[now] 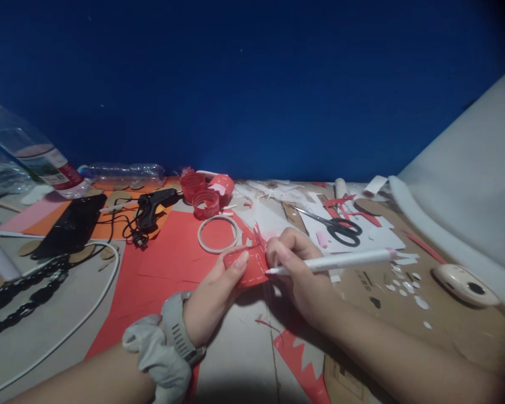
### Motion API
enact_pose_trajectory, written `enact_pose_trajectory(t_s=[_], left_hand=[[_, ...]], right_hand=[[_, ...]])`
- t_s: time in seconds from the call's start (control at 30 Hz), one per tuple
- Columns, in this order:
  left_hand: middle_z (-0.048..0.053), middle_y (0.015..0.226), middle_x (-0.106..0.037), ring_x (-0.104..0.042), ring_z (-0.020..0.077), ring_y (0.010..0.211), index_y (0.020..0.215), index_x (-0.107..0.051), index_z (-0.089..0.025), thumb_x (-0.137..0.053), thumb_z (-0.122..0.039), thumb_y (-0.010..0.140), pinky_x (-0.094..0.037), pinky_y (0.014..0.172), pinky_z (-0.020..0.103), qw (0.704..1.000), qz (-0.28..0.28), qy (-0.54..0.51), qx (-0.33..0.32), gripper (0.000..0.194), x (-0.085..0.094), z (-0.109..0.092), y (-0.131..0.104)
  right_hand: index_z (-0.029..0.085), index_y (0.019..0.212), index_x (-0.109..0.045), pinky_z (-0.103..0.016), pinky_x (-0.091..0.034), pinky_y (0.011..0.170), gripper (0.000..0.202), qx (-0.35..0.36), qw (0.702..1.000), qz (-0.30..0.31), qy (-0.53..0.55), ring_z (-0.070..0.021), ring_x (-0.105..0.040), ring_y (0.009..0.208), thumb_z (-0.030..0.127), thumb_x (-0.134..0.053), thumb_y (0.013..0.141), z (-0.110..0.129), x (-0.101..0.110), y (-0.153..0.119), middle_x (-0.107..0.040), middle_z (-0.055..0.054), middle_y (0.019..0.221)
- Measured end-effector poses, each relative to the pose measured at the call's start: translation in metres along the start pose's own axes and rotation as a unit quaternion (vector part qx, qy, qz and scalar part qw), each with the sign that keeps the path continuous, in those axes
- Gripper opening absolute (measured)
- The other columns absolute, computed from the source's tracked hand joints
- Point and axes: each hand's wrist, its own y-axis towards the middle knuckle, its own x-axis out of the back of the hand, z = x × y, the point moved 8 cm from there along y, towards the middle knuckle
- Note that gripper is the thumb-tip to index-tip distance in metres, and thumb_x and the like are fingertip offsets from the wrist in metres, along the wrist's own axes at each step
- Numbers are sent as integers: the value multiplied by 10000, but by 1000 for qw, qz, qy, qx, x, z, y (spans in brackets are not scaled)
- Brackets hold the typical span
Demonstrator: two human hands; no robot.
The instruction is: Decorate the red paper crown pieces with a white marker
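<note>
Near the middle of the head view, my left hand [219,283] grips a small red paper piece [252,269] with pale marks on it, the thumb lying on its face. My right hand [298,269] is closed round a white marker [349,260], whose pink tip meets or nearly meets the right edge of the red piece. Thin red strips [258,235] stand up from the top of the piece, beside my right fingertips. Under and left of my left hand lies red paper [151,280]. A white ring [217,234] rests just behind the hands.
Black-handled scissors [345,230] lie on white paper at right, near a cream-coloured device [465,285]. Red rolled rings [205,203] stand behind the white ring. At left are a black glue gun [154,210], a black phone [71,224], a plastic bottle [46,163] and a white cable [88,314].
</note>
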Motion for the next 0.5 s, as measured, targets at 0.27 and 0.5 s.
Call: enact_pose_trajectory(t_s=[0.27, 0.5], left_hand=[[134, 1176, -687, -550, 327, 1215, 1076, -656, -129, -655, -415, 864, -393, 1050, 470, 998, -16, -53, -8, 357, -3, -7, 1], [96, 1160, -711, -470, 322, 1327, 1099, -697, -162, -674, -485, 837, -254, 1176, 470, 998, 9, -65, -2, 416, -3, -2, -3]], right_hand=[[236, 791, -525, -233, -300, 480, 223, -15, 995, -52, 89, -116, -349, 502, 397, -478, 938, -2, 9, 2, -462, 39, 630], [219, 781, -529, -271, -305, 523, 342, 37, 998, 27, 40, -135, -375, 560, 510, -448, 943, 6, -7, -10, -476, 13, 688]])
